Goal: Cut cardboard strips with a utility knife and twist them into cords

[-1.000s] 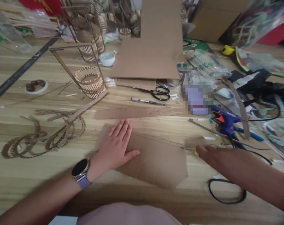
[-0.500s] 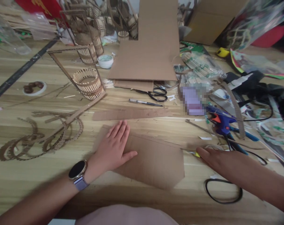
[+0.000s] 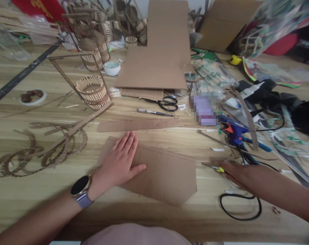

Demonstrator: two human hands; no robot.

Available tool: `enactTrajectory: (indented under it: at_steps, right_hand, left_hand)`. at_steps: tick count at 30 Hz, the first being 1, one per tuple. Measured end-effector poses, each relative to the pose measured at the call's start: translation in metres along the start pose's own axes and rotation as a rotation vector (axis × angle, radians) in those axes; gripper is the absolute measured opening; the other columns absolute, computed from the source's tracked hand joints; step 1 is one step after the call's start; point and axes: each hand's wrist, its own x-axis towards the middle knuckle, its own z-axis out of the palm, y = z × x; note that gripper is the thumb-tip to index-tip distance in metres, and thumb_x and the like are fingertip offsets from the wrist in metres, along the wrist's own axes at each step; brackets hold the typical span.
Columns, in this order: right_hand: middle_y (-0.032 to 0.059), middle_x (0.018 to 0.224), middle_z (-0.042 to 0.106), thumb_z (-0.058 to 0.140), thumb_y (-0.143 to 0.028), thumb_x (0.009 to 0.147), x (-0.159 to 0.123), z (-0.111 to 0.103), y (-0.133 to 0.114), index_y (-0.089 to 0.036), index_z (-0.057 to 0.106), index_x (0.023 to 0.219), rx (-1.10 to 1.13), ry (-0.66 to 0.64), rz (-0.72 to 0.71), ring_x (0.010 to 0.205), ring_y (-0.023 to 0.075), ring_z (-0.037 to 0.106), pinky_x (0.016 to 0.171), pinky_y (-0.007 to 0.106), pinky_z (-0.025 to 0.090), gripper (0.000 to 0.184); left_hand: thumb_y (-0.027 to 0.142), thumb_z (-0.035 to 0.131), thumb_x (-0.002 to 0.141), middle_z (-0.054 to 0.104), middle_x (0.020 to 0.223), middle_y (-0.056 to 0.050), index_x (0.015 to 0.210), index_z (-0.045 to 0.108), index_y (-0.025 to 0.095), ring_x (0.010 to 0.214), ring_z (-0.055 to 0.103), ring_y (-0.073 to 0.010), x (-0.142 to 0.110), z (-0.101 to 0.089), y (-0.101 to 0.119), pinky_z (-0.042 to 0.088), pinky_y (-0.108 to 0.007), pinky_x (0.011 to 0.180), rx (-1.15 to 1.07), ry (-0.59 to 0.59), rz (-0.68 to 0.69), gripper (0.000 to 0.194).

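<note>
— Beneath the left hand (image 3: 118, 163), fingers flat, grasping nothing?
— Cardboard (image 3: 167, 177), with a line (image 3: 167, 153) near the far edge.
— In the right hand (image 3: 242, 173)?
— Knife (image 3: 219, 169), gripped, tip just clear of the cardboard.
— Done?
— Seemingly one strip (image 3: 139, 125), apart beyond; line cut through or not, cannot tell.

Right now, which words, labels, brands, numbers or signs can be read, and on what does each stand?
No text can be read.
Red item: yellow marking, too blurred.
Clear packaging: green print, too blurred.
Pen: any print too small.
Watch face: dark, none visible.
</note>
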Motion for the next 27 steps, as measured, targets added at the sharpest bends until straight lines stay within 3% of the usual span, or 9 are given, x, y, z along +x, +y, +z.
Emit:
enactTrajectory:
  at_steps: [5,8,14,19,27]
  right_hand:
    - [0.0093,0.079,0.076,0.037,-0.029,0.098,0.025,-0.042,-0.029,-0.021,0.061,0.113,0.090,-0.172,-0.005,0.068,0.0261,0.073,0.058,0.032,0.049,0.030]
    - [0.0092,0.088,0.076,0.034,-0.029,0.100,0.053,-0.066,-0.069,-0.020,0.059,0.109,0.094,-0.201,-0.107,0.079,0.0259,0.074,0.062,0.032,0.049,0.027]
    - [0.0073,0.086,0.076,0.036,-0.027,0.102,0.100,-0.092,-0.133,-0.018,0.058,0.105,0.063,-0.199,-0.247,0.077,0.0221,0.073,0.056,0.028,0.039,0.024]
    - [0.0087,0.089,0.076,0.036,-0.022,0.102,0.116,-0.096,-0.146,-0.017,0.058,0.108,0.028,-0.185,-0.277,0.081,0.0227,0.074,0.055,0.027,0.039,0.023]
    - [0.0100,0.087,0.076,0.040,-0.015,0.099,0.118,-0.099,-0.149,-0.016,0.060,0.107,-0.018,-0.190,-0.288,0.081,0.0243,0.075,0.056,0.027,0.045,0.022]
  left_hand:
    - [0.071,0.017,0.096,0.032,0.155,-0.028,0.147,0.037,-0.006,0.145,0.032,-0.0389,0.001,-0.001,0.000,0.028,-0.051,0.116,0.003,0.013,0.011,0.094]
    - [0.071,0.018,0.096,0.032,0.156,-0.028,0.148,0.035,-0.005,0.146,0.031,-0.0385,0.002,-0.001,0.000,0.027,-0.050,0.117,-0.011,0.007,0.002,0.094]
    - [0.071,0.024,0.095,0.030,0.157,-0.027,0.148,0.035,-0.004,0.148,0.027,-0.0381,0.002,-0.002,0.002,0.025,-0.052,0.118,-0.047,-0.019,-0.014,0.093]
    - [0.072,0.028,0.094,0.029,0.158,-0.027,0.149,0.034,-0.004,0.148,0.027,-0.0386,0.003,-0.003,0.003,0.025,-0.051,0.118,-0.047,-0.034,-0.013,0.093]
    - [0.072,0.032,0.094,0.027,0.158,-0.027,0.149,0.033,-0.004,0.147,0.027,-0.0395,0.003,-0.004,0.003,0.024,-0.051,0.118,-0.036,-0.056,-0.013,0.094]
